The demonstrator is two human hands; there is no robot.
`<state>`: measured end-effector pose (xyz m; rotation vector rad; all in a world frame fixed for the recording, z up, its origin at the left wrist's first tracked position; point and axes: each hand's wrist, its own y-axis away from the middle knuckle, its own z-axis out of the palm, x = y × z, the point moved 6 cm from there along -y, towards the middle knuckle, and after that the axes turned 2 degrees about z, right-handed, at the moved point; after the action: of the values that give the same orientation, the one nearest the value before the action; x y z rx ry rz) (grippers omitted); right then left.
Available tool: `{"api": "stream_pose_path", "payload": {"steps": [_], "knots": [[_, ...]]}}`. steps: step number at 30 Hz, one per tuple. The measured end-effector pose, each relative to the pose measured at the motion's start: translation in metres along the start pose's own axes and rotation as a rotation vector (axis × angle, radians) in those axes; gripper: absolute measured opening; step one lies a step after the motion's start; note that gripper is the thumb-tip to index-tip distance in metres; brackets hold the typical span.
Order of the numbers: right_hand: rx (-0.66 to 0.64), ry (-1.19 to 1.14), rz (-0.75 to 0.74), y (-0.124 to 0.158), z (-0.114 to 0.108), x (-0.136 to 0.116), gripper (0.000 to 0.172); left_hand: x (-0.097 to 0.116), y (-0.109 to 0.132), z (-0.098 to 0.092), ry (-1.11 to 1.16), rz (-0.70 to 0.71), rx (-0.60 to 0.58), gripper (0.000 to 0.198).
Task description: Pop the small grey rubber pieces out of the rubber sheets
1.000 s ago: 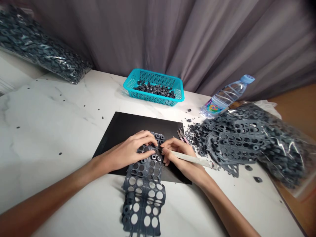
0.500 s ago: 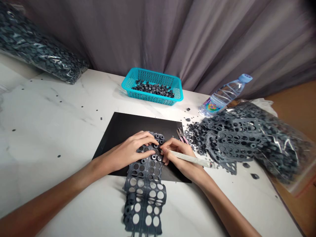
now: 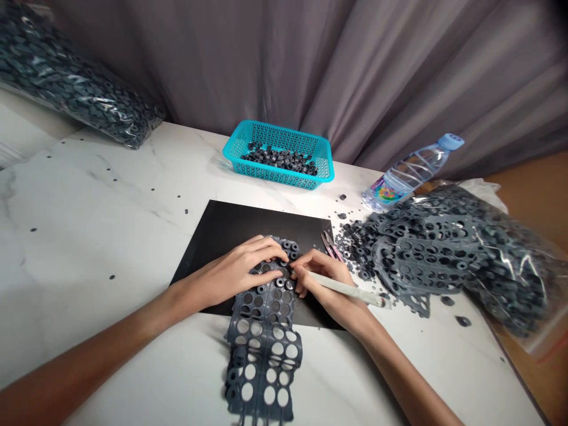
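A dark grey rubber sheet [image 3: 265, 331] full of round holes runs from the black mat [image 3: 231, 222] over its front edge towards me; small rings sit in some holes. My left hand [image 3: 248, 266] lies across the sheet's upper part, thumb and fingers apart, fingertips touching it near the rings. Pinched like a pen in my right hand [image 3: 322, 275] is a pale, slim-handled tool [image 3: 350, 289]. Its working tip is hidden by my fingers at the sheet's right edge. Pink-handled snips [image 3: 332, 245] lie beside the mat's right edge.
A turquoise basket [image 3: 279, 178] with small black rings stands at the back. To the right are a water bottle [image 3: 410, 174], loose rings [image 3: 357, 239], punched sheets [image 3: 428, 254] and a plastic bag [image 3: 523, 284]. Another full bag [image 3: 89, 94] lies back left.
The whole view has shifted slightly, so things appear a little further right. Both hands keep nearly the same pose on the sheet, and the tool stays in my right hand.
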<state>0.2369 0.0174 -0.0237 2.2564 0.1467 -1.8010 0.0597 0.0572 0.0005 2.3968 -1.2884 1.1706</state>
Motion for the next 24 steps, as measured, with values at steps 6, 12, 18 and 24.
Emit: {"api": "stream_pose_path", "payload": {"steps": [6, 12, 18, 24], "knots": [[0.009, -0.007, 0.019, -0.0002, -0.0004, 0.0006, 0.029, 0.0012, -0.0004, -0.0007, 0.001, 0.020, 0.011, 0.021], [0.004, 0.023, 0.032, -0.0001, -0.0013, -0.0014, 0.028, 0.0021, -0.0004, -0.0005, 0.019, 0.010, -0.002, 0.021], [0.003, 0.043, 0.035, 0.0011, -0.0005, -0.0039, 0.026, 0.0030, -0.0006, -0.0010, 0.018, -0.012, -0.017, 0.020], [0.031, 0.060, 0.031, 0.0023, 0.0001, -0.0041, 0.025, -0.0003, -0.0031, -0.0010, 0.033, -0.028, -0.005, 0.027]]}}
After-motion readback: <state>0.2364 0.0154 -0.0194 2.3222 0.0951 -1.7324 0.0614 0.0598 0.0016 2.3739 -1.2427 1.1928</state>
